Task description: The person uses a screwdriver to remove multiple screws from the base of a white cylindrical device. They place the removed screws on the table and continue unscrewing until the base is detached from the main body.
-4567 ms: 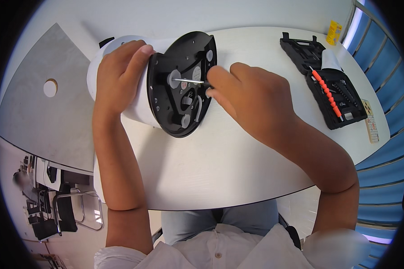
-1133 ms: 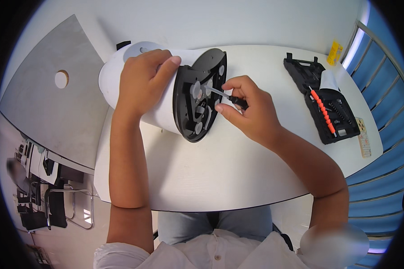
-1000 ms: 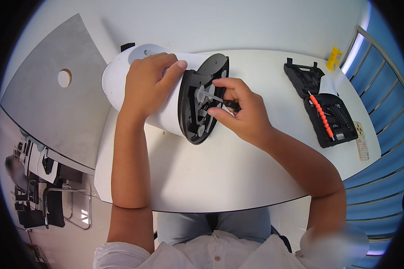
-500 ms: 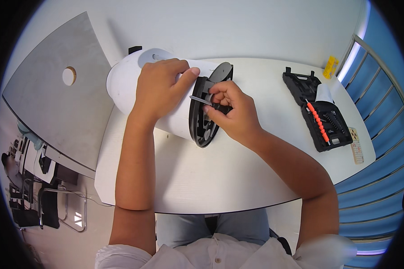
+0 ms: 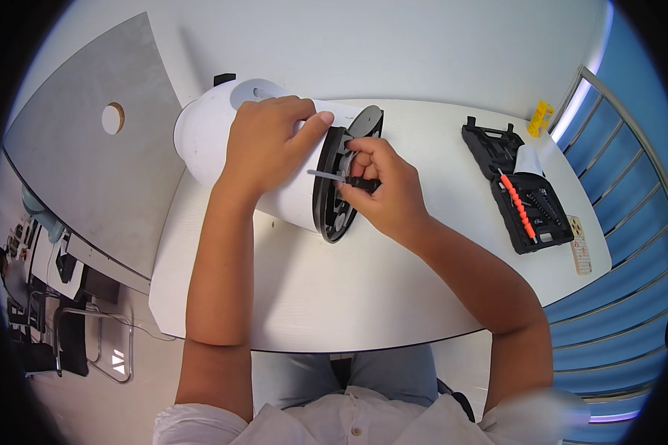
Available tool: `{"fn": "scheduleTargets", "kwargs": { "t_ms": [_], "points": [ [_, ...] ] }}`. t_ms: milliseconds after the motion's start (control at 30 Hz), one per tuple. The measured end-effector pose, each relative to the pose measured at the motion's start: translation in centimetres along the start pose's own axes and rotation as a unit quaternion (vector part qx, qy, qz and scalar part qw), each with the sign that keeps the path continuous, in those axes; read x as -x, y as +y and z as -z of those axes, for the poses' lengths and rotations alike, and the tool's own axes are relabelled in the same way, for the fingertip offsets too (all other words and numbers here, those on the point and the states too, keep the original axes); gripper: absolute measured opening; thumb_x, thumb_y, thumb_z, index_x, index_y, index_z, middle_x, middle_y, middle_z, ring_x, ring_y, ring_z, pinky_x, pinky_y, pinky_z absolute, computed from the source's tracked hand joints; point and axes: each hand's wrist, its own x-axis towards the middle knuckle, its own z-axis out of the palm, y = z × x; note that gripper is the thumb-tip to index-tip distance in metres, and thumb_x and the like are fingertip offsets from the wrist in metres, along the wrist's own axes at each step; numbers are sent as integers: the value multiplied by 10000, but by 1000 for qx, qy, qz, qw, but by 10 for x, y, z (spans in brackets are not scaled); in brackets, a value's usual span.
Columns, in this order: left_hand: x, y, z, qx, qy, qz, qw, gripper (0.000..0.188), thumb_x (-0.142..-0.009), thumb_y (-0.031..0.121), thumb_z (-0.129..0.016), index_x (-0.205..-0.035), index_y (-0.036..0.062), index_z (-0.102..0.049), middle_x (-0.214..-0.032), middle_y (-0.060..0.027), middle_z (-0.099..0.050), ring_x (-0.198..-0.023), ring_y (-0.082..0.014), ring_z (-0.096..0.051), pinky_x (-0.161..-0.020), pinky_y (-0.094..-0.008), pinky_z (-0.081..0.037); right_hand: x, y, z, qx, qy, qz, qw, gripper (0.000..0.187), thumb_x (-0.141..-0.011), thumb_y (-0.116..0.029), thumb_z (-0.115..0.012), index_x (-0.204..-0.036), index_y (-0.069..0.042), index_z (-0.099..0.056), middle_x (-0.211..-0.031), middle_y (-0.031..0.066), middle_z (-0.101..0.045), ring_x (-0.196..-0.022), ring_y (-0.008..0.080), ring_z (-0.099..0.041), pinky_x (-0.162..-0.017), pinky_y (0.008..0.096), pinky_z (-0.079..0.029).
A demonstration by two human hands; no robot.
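Note:
On its side on the table lies a white cylindrical appliance (image 5: 200,141), its black base (image 5: 323,200) facing right. My left hand (image 5: 269,144) rests flat over the white body, thumb apart from the fingers and close to the base's rim. At the open underside of the base, my right hand (image 5: 390,178) pinches a screwdriver (image 5: 328,176). Its grey shaft points left across the black rim, and its dark handle sits under my fingers. My index fingertip reaches into the base's recess; what it touches there is hidden. A grey round flap (image 5: 367,121) stands out at the base's upper edge.
A black tool case (image 5: 534,222) lies unfolded at the right, with an orange flexible shaft (image 5: 517,206) and bits inside. Beside it are a beige remote-like strip (image 5: 580,252) and a yellow object (image 5: 540,119). A metal railing (image 5: 623,215) runs past the table's right side.
The screwdriver has turned in my right hand, so its shaft lies more level. My left hand keeps its place on the appliance. The whole view has shifted slightly.

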Motion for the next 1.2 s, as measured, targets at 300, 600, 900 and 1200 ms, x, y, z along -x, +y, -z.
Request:
{"fn": "scheduleTargets", "kwargs": {
  "t_ms": [300,600,900,1200],
  "points": [
    [0,0,1,-2,-10,9,1000,381,-869,318,-526,-690,-18,-536,-614,-139,-483,-572,-293,-440,-560,-392,-331,-1,4,-1,79,47,112,989,352,-717,-26,-735,-1014,-60,-548,-835,69,-628,-665,174,-627,-585,275,-503],
    [2,-4,-1,-14,0,2,1000,401,-877,344,-515,-708,-17,-554,-643,-156,-515,-604,-321,-469,-572,-403,-353,10,5,32,72,19,-56,996,313,-720,-33,-707,-992,-66,-554,-837,89,-648,-649,168,-642,-568,257,-484],
    [0,-4,-6,-3,4,8,1000,400,-875,356,-525,-690,12,-610,-623,-130,-562,-596,-311,-492,-586,-411,-373,18,138,102,124,73,-311,940,178,-746,-137,-663,-821,-19,-552,-711,37,-525,-664,139,-494,-620,281,-417],
    [1,-6,-2,-22,-28,8,999,409,-910,366,-472,-763,0,-584,-666,-154,-547,-636,-308,-504,-608,-368,-381,29,150,100,278,-18,-241,930,174,-803,-144,-619,-963,-75,-631,-878,68,-633,-845,232,-614,-754,334,-473]
  ]
}}
